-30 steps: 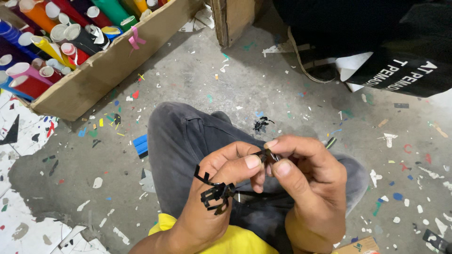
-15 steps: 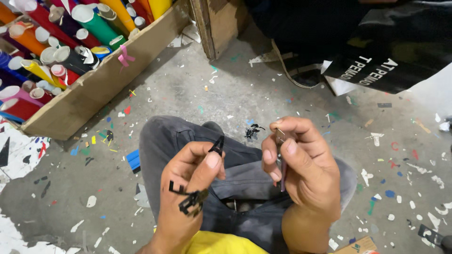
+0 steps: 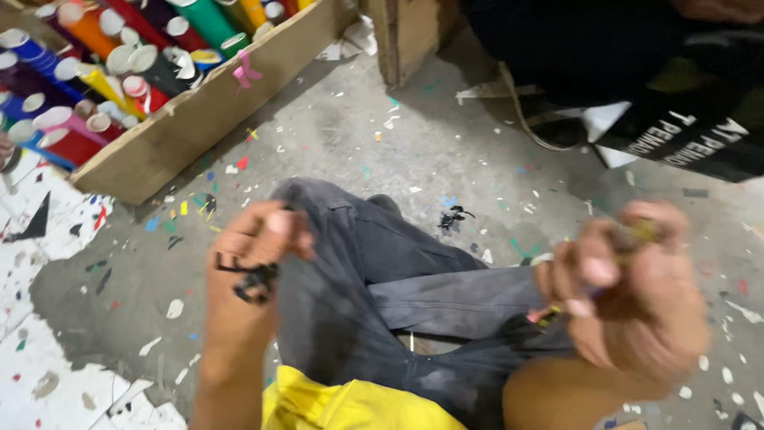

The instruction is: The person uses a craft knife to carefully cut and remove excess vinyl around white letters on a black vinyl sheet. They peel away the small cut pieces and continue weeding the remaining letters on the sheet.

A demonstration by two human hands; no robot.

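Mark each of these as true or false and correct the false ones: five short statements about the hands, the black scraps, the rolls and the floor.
1. The left hand holds a bunch of black scraps. True.
2. The two hands are pressed together. False: the right hand is well apart, on the other side of the grey trouser leg.
3. The coloured rolls lie in a wooden box. True.
4. The floor is swept clean. False: small coloured scraps are scattered over it.
5. The right hand is sharp in the picture. False: it is blurred, and what it pinches cannot be made out.
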